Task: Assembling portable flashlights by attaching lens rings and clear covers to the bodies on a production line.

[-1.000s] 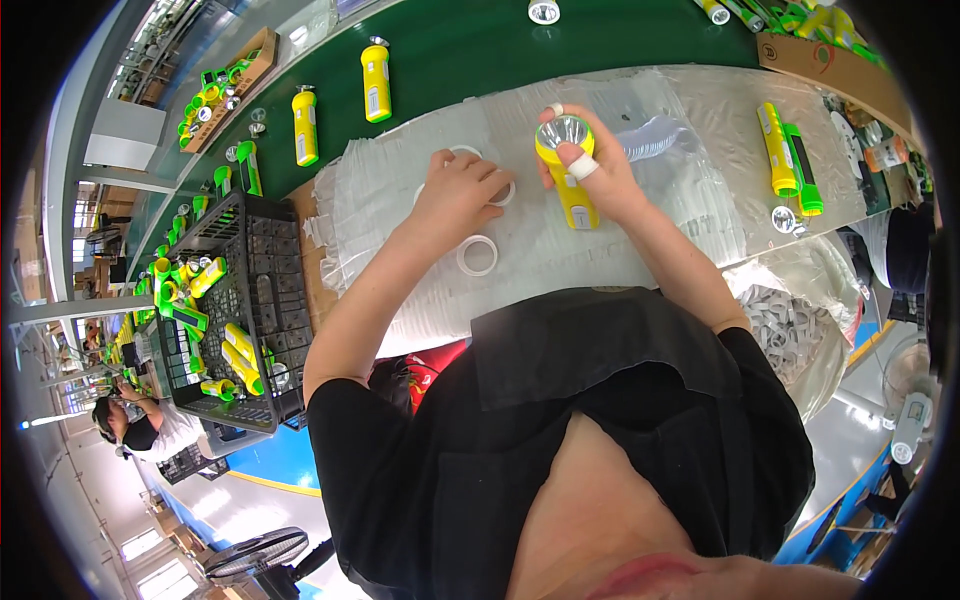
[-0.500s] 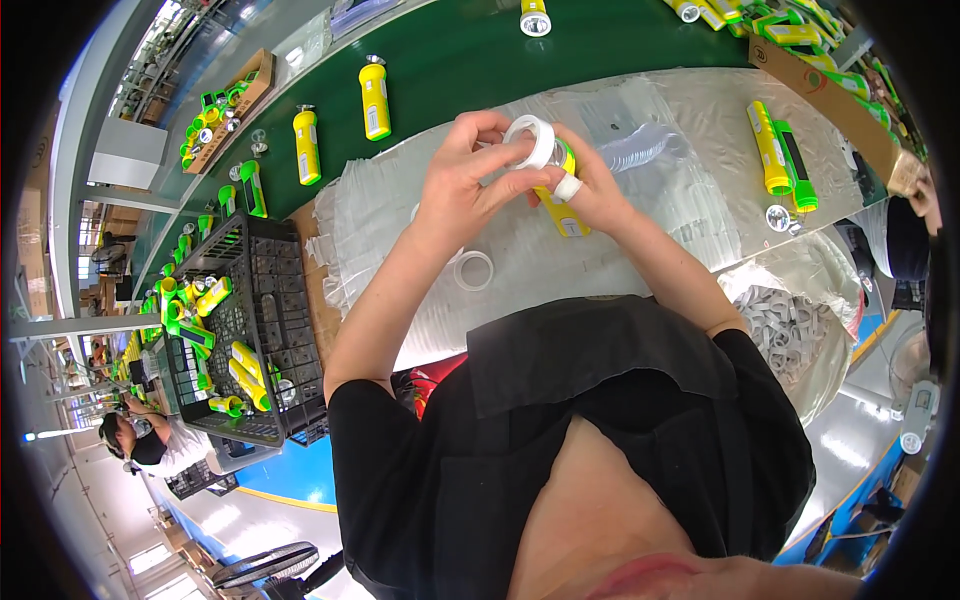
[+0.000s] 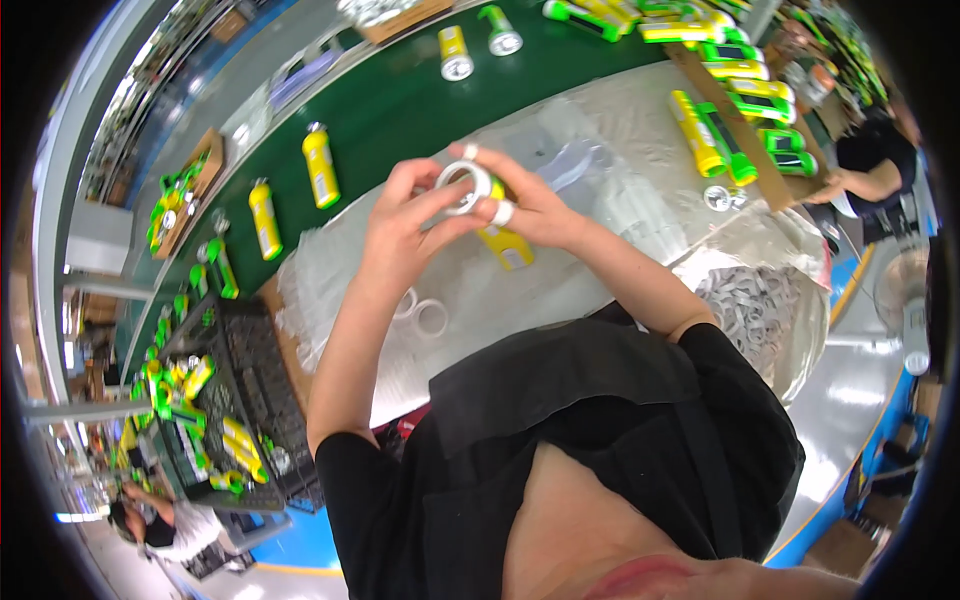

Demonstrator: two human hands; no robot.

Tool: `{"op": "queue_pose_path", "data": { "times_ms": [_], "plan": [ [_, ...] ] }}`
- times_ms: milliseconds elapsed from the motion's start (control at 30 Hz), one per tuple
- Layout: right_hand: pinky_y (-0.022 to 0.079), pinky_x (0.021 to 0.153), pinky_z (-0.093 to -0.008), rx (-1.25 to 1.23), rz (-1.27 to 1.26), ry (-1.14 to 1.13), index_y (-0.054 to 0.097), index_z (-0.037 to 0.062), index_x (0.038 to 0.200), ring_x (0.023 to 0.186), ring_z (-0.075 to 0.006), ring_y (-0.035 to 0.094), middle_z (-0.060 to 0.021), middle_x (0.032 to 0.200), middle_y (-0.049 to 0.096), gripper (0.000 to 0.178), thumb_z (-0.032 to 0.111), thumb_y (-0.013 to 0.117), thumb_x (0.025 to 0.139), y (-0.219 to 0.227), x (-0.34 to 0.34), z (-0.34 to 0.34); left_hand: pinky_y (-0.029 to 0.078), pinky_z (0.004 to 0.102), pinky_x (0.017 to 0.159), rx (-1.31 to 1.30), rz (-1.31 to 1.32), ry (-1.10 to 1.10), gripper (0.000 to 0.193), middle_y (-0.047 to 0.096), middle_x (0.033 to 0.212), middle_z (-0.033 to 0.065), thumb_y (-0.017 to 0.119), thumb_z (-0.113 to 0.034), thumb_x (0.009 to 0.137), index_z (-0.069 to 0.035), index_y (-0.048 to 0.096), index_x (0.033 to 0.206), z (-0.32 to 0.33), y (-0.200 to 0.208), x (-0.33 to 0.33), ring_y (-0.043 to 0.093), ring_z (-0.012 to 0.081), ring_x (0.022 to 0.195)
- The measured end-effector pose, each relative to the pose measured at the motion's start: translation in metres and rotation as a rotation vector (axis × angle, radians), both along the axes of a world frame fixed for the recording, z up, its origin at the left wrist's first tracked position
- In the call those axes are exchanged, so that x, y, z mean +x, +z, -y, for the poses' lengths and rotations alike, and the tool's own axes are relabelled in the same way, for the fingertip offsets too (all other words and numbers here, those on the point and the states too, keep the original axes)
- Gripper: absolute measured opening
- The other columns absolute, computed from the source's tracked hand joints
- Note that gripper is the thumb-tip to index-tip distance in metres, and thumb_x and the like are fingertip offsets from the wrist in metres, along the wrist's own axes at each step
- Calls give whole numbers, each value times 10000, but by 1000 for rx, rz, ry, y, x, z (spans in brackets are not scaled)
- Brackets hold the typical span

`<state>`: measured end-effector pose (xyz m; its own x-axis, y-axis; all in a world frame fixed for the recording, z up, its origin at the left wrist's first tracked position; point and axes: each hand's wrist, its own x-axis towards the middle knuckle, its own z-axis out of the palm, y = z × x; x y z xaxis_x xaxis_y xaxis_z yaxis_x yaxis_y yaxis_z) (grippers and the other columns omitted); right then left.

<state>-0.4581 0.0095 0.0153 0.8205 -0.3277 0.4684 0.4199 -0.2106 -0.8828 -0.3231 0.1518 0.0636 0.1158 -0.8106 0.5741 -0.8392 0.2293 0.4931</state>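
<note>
Over the worktable, my right hand [image 3: 530, 208] grips a yellow flashlight [image 3: 512, 251], its body slanting down from under my fingers. White bands wrap two of that hand's fingertips. At the flashlight's head end, my left hand [image 3: 405, 212] pinches a white plastic ring [image 3: 482, 180] between thumb and fingers. Whether the ring is seated on the head or only held against it, I cannot tell, since fingers cover part of both. Two loose white rings lie below my left hand; the nearer white ring [image 3: 430, 318] shows whole.
A green conveyor belt [image 3: 385, 120] carrying spaced flashlights runs beyond the plastic-covered table. At left stands a black crate [image 3: 262, 370] of flashlights. A sack [image 3: 690, 265] of white rings sits by my right arm. Flashlights fill the far right, where a co-worker's arm [image 3: 865, 185] touches a cardboard edge.
My view has shifted, so the table and belt appear lower and further left. Both hands keep hold of the flashlight and ring. More of the co-worker at right shows.
</note>
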Motion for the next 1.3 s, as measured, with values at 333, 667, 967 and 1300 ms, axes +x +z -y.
{"op": "queue_pose_path", "data": {
  "times_ms": [333, 667, 967, 1300],
  "plan": [
    [491, 701, -366, -808, -162, 118, 566, 32, 974, 835, -268, 620, -99, 910, 615, 344, 116, 780, 719, 90, -33, 68, 518, 338, 708, 36, -48, -83, 496, 641, 1028, 80, 875, -200, 665, -68, 567, 1031, 38, -9, -33, 642, 236, 871],
    [447, 646, -384, -1070, -610, 311, 548, 29, 888, 742, -275, 550, -90, 821, 549, 286, -29, 652, 627, 133, -24, 66, 539, 323, 699, 77, -172, -58, 423, 681, 967, 93, 836, -197, 738, -56, 547, 1013, 47, -14, -49, 681, 229, 827],
    [493, 659, -373, -897, -625, 225, 564, 26, 925, 753, -277, 598, -108, 811, 596, 314, -41, 672, 638, 121, -33, 65, 528, 326, 708, 50, -135, -81, 401, 689, 971, 76, 838, -210, 730, -60, 592, 1010, 45, -13, -51, 674, 228, 846],
    [482, 593, -399, -1041, -720, -110, 567, -15, 927, 659, -279, 615, -115, 683, 600, 379, 223, 775, 717, 103, -36, 48, 501, 385, 628, 11, -125, -68, 405, 629, 855, 84, 832, -246, 703, -116, 585, 996, 53, -24, -44, 626, 279, 757]
  ]
}}
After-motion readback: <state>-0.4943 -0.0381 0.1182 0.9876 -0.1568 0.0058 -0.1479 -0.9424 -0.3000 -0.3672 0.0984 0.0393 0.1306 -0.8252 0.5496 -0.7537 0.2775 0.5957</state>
